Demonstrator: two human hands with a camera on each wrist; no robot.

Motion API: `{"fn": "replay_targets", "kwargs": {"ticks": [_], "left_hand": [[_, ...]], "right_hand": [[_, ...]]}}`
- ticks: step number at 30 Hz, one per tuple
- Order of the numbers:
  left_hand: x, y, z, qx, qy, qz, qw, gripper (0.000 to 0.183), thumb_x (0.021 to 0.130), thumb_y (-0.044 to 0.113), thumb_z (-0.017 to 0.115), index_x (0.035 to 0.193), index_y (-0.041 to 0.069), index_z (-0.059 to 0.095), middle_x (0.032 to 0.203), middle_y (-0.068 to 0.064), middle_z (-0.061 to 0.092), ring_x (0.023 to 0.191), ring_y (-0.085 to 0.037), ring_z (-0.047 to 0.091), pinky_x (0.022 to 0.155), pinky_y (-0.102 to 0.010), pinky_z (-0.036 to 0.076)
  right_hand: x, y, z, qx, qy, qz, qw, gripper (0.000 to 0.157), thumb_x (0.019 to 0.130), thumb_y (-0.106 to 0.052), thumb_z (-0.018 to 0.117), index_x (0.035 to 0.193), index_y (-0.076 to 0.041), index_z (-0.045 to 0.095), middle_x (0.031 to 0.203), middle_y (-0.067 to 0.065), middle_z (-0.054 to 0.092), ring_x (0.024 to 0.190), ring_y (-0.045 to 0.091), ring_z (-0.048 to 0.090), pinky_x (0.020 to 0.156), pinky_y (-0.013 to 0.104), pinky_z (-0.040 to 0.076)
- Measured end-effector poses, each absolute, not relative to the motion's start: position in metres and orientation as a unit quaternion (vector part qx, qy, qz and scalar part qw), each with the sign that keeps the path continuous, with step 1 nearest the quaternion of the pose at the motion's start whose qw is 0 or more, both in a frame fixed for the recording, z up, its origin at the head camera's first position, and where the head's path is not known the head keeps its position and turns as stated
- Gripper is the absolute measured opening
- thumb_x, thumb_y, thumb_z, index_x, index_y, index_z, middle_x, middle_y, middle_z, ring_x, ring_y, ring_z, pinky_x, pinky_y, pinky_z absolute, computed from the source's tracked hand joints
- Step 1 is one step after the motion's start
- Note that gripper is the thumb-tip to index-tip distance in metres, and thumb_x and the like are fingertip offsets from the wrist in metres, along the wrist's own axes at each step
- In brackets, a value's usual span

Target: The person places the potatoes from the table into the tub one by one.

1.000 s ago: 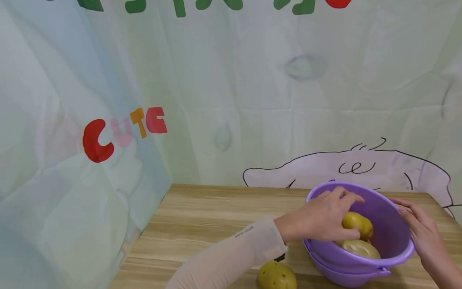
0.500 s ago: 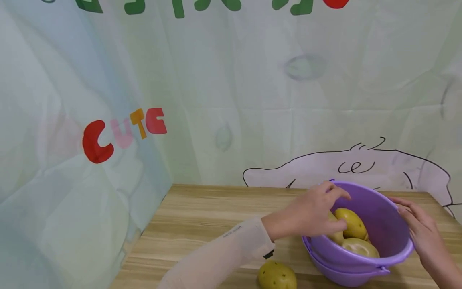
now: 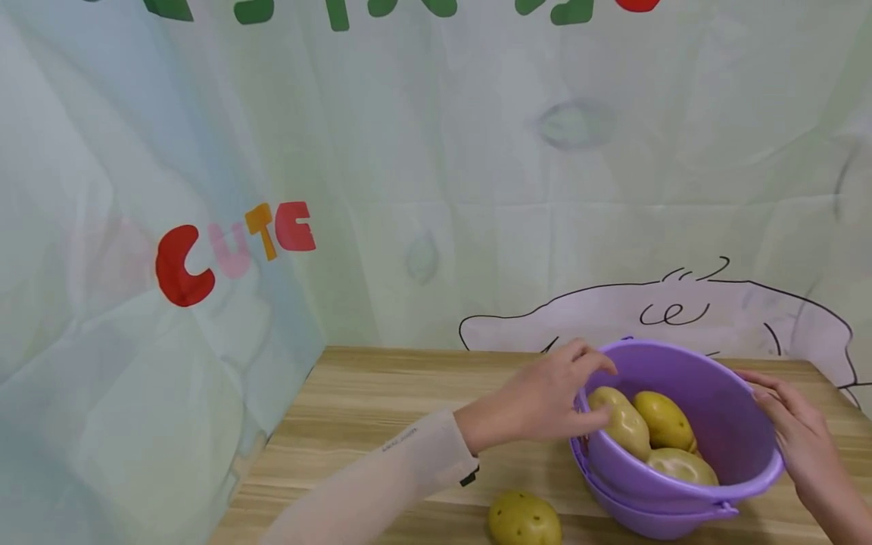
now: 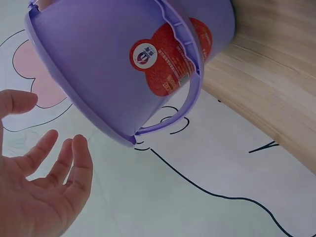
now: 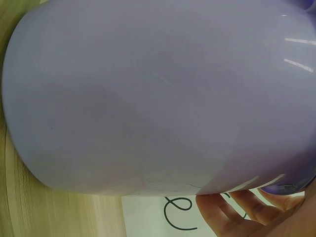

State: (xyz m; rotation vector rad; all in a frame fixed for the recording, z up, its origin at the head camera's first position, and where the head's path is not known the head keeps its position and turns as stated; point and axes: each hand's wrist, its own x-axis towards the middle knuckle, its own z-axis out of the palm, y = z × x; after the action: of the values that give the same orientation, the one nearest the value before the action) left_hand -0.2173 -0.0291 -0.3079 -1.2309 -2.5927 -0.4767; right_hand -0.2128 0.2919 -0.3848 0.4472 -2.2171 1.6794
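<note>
A purple bucket (image 3: 732, 424) stands at the right of the table with several yellow-brown potatoes inside. One potato (image 3: 621, 424) lies against its left inner wall, and a yellower potato (image 3: 662, 421) sits beside it. Lower down is a third potato (image 3: 681, 465). My left hand (image 3: 545, 397) is at the bucket's left rim, fingers loosely spread and holding nothing; the left wrist view shows the same hand (image 4: 47, 182) apart from the rim. My right hand (image 3: 800, 439) rests its fingers on the bucket's outer right side, just under the rim in the right wrist view; its thumb is hidden.
Another potato (image 3: 524, 518) lies on the wooden table (image 3: 409, 386), left of the bucket near the bottom of the head view. The bucket's handle (image 4: 185, 98) hangs down its outer side. Behind the table hangs a printed cloth (image 3: 436, 189).
My left hand has drawn back leftward from inside the bucket to its left rim, leaving a potato by the left inner wall. My right hand has stayed in place.
</note>
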Motion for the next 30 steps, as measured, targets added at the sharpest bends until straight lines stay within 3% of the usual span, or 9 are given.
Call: {"fn": "replay_targets", "kwargs": {"ticks": [11, 16, 23, 30], "left_hand": [[-0.202, -0.053, -0.314, -0.423, -0.888, -0.116, 0.140, 0.041, 0.083, 0.039, 0.058, 0.119, 0.019, 0.051, 0.103, 0.007, 0.045, 0.082, -0.001, 0.041, 0.066, -0.010, 0.036], [-0.194, -0.063, -0.321, -0.423, -0.892, -0.102, 0.124, 0.040, 0.085, 0.041, 0.057, 0.119, 0.021, 0.050, 0.100, 0.009, 0.044, 0.081, -0.001, 0.041, 0.064, -0.010, 0.036], [-0.188, -0.073, -0.333, -0.431, -0.890, -0.099, 0.109, 0.039, 0.086, 0.041, 0.056, 0.117, 0.020, 0.050, 0.105, 0.010, 0.044, 0.089, -0.001, 0.042, 0.073, -0.012, 0.039], [-0.184, -0.080, -0.343, -0.423, -0.897, -0.105, 0.069, 0.046, 0.086, 0.047, 0.054, 0.125, 0.023, 0.047, 0.110, 0.009, 0.045, 0.095, -0.003, 0.044, 0.077, -0.016, 0.042]], "right_hand": [[-0.213, 0.291, -0.385, 0.152, -0.782, 0.581, 0.168, 0.031, 0.098, -0.010, 0.039, 0.125, -0.012, 0.055, 0.092, -0.014, 0.065, 0.076, 0.002, 0.061, 0.059, 0.018, 0.048], [-0.213, 0.291, -0.384, 0.149, -0.784, 0.578, 0.169, 0.031, 0.099, -0.010, 0.039, 0.124, -0.013, 0.055, 0.091, -0.015, 0.065, 0.075, 0.002, 0.061, 0.059, 0.019, 0.048], [-0.213, 0.292, -0.385, 0.158, -0.774, 0.590, 0.165, 0.031, 0.099, -0.009, 0.038, 0.124, -0.013, 0.055, 0.095, -0.015, 0.064, 0.078, 0.002, 0.061, 0.060, 0.018, 0.048], [-0.212, 0.291, -0.385, 0.160, -0.772, 0.592, 0.167, 0.031, 0.099, -0.009, 0.038, 0.124, -0.013, 0.055, 0.095, -0.015, 0.064, 0.078, 0.002, 0.061, 0.060, 0.018, 0.048]]}}
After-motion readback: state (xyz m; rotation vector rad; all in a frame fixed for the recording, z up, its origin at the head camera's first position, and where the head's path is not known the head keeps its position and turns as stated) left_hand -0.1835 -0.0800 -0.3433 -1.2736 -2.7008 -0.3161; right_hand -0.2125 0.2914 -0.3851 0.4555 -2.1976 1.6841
